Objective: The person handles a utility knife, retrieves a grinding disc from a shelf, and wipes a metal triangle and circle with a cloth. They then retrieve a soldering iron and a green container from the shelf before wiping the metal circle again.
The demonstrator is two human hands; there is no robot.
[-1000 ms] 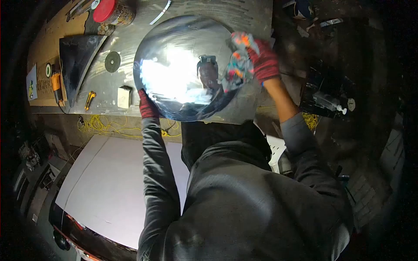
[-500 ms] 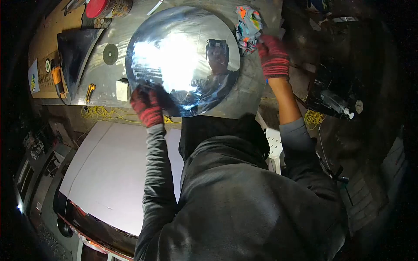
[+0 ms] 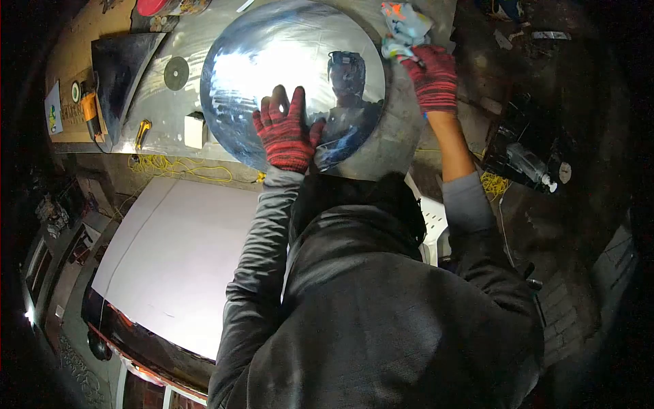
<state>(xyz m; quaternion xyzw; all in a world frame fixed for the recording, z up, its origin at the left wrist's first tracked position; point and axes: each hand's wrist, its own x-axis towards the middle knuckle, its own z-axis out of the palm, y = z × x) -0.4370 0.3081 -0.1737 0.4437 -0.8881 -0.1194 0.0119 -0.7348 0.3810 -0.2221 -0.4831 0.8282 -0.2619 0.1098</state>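
A round, mirror-bright metal disc (image 3: 231, 109) lies on the metal-topped table and reflects a strong light and a person's head. My left hand (image 3: 286, 136), in a red and black striped glove, rests over its near part with fingers spread, holding nothing. Beyond the disc's right edge, my right hand (image 3: 433, 78) wears a matching glove. Its fingers close on the near end of a crumpled, multicoloured cloth (image 3: 407, 28), slightly blurred. The fingertips are partly hidden against the fabric.
On the table's left are a small white block (image 3: 195, 131), a yellow utility knife (image 3: 142, 134), a grinding disc (image 3: 176, 73), a dark curved panel (image 3: 119, 75) and an orange-bodied tool (image 3: 90, 112). A yellow cord (image 3: 163, 167) runs below the edge. A white panel (image 3: 177, 252) lies nearer.
My left hand has moved right from the disc's lower left edge and spread its fingers over the surface. My right hand has taken hold of the cloth, which has shifted slightly. The view has shifted a little.
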